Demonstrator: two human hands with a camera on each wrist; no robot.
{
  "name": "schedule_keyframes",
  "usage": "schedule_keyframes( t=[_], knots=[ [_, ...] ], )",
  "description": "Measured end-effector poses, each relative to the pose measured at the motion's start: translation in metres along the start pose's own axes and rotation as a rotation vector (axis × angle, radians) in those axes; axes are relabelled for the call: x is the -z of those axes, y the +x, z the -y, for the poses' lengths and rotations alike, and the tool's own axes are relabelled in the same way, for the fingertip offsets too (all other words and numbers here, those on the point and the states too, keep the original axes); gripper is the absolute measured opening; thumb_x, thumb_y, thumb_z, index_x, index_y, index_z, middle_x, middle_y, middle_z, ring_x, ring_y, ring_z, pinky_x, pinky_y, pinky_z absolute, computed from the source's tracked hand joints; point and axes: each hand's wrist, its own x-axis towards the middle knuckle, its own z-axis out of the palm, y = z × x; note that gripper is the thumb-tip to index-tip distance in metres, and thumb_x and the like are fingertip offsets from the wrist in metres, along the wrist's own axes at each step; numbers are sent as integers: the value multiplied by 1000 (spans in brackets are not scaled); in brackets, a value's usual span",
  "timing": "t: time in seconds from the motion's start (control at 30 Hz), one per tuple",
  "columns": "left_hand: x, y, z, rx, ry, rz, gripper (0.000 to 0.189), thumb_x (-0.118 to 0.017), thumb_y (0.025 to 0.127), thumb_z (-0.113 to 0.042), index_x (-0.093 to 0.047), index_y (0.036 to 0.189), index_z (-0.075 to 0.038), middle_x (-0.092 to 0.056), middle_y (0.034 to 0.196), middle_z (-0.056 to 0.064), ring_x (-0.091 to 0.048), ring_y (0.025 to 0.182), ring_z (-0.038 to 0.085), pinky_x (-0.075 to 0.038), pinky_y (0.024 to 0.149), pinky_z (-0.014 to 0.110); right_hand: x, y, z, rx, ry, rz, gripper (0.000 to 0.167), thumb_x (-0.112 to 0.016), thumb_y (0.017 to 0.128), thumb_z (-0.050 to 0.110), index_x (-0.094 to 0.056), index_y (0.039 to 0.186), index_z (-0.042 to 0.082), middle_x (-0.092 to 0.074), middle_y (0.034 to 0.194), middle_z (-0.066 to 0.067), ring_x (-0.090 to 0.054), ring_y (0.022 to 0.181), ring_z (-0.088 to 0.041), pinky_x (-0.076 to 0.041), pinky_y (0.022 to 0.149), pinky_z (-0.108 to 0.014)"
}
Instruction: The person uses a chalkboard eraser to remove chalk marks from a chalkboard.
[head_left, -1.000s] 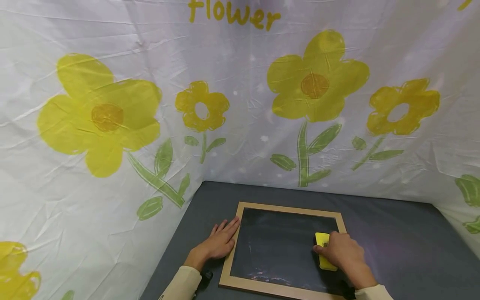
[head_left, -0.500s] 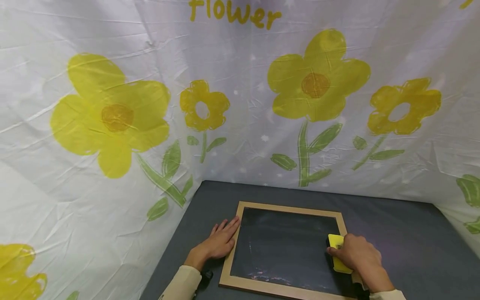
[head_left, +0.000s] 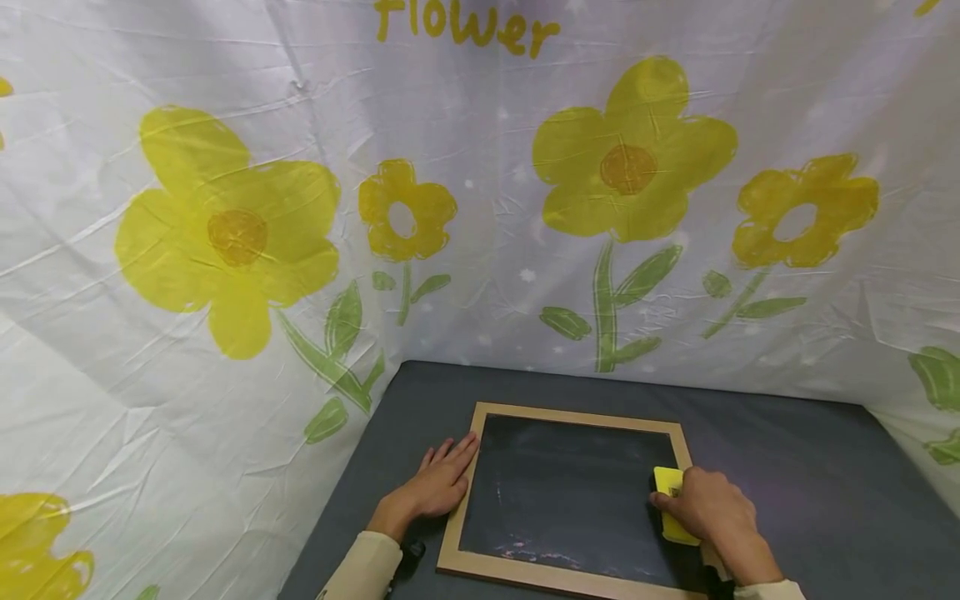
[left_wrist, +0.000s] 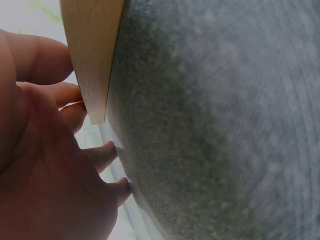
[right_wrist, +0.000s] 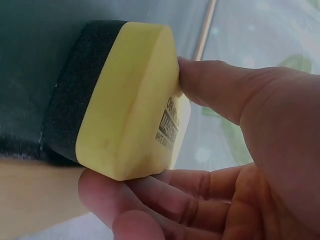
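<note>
A small blackboard in a light wooden frame lies flat on the dark table. My right hand pinches a yellow board eraser between thumb and fingers near the board's right edge. Its black felt side is against the dark surface in the right wrist view, and printed lettering shows on the yellow back. On the other side, my left hand rests with fingers extended along the left frame bar. The left wrist view has its fingertips down by the grey tabletop, beside the wooden bar.
Faint white chalk marks show along the lower left of the board. The dark tabletop extends to the right and behind the frame. A white fabric backdrop with yellow flowers rises behind and to the left.
My right hand has shifted the eraser rightward across the board, from inside the right frame bar to close against it. The left hand stays put on the frame.
</note>
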Motion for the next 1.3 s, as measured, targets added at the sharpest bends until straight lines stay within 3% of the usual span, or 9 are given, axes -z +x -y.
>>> schedule_keyframes(
  t=[0.3, 0.63, 0.87, 1.3],
  knots=[
    [1, 0, -1, -2, -17, 12, 66, -43, 112, -24, -27, 176, -17, -21, 185, 5, -17, 165, 56, -7, 125, 82, -9, -1, 16, 43, -15, -32, 59, -76, 96, 59, -68, 93, 1, -60, 76, -9, -59, 68, -25, -49, 61, -40],
    [-8, 8, 9, 47, 10, 10, 67, -46, 110, -22, -31, 175, -15, -22, 184, 3, -16, 169, 47, -5, 131, 74, -15, -2, 39, 89, -36, -95, 58, -78, 96, 56, -69, 93, -1, -60, 77, -9, -58, 68, -25, -48, 60, -39],
    [-8, 7, 8, 55, 21, 19, 66, -46, 111, -24, -31, 175, -15, -22, 184, 3, -15, 170, 46, -5, 132, 74, -21, -4, 57, 155, -49, -126, 56, -79, 96, 54, -68, 90, -1, -59, 71, -7, -57, 62, -22, -48, 58, -36],
    [-7, 7, 5, 65, 16, 28, 65, -45, 113, -24, -29, 175, -16, -20, 185, 2, -13, 170, 44, -4, 133, 72, -30, 0, 85, 131, 8, -128, 53, -81, 96, 51, -69, 94, -1, -59, 73, -8, -60, 62, -23, -50, 56, -37]
  ],
)
